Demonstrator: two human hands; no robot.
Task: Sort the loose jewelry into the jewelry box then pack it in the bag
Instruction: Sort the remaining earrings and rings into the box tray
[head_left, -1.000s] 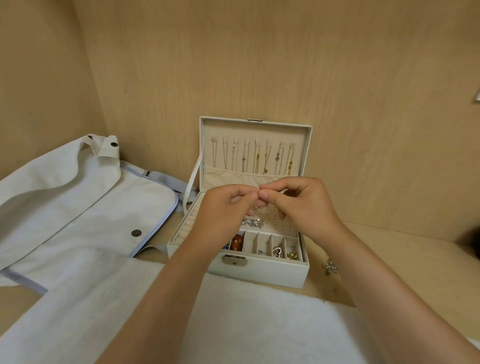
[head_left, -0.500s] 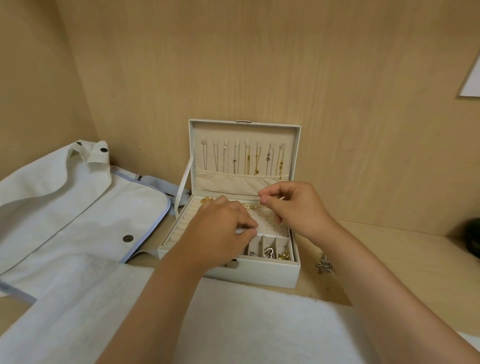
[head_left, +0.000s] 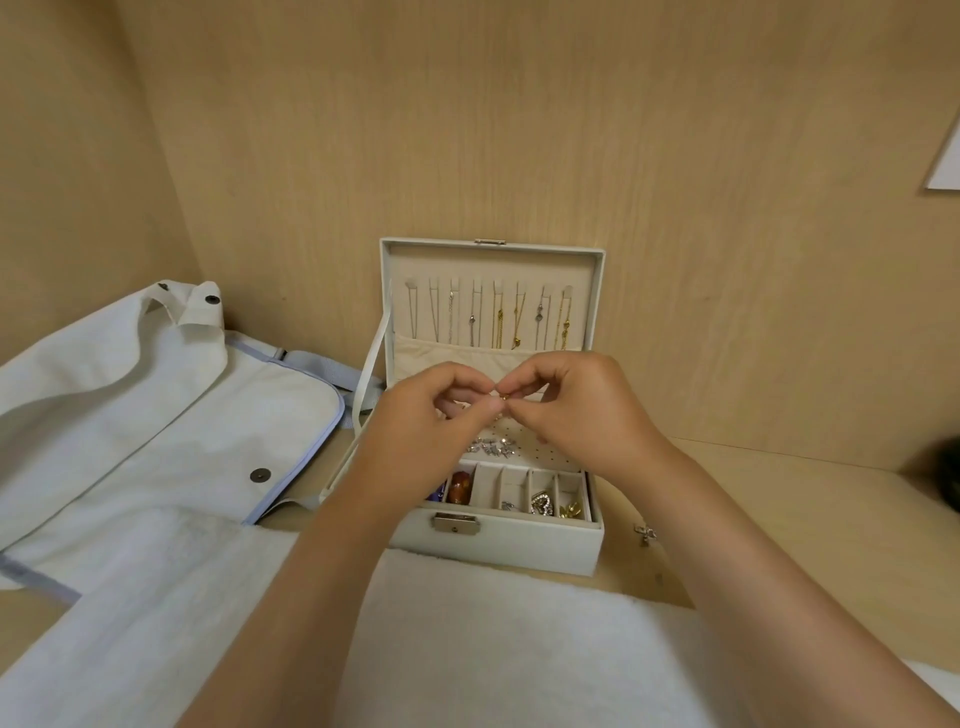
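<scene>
A white jewelry box stands open against the back wall, with several necklaces hanging in its lid. Its front compartments hold an amber stone, a silver heart piece and a gold piece. Silver earrings lie on the perforated pad. My left hand and my right hand meet above the pad, and their fingertips pinch a tiny gold earring between them. A white bag with blue trim lies flat to the left.
A white fluffy cloth covers the near part of the wooden shelf. A small silver piece of jewelry lies on the wood right of the box. A dark object sits at the far right edge.
My left hand has risen from the box's front compartments back up to my right hand. Both now pinch the small gold earring together above the pad.
</scene>
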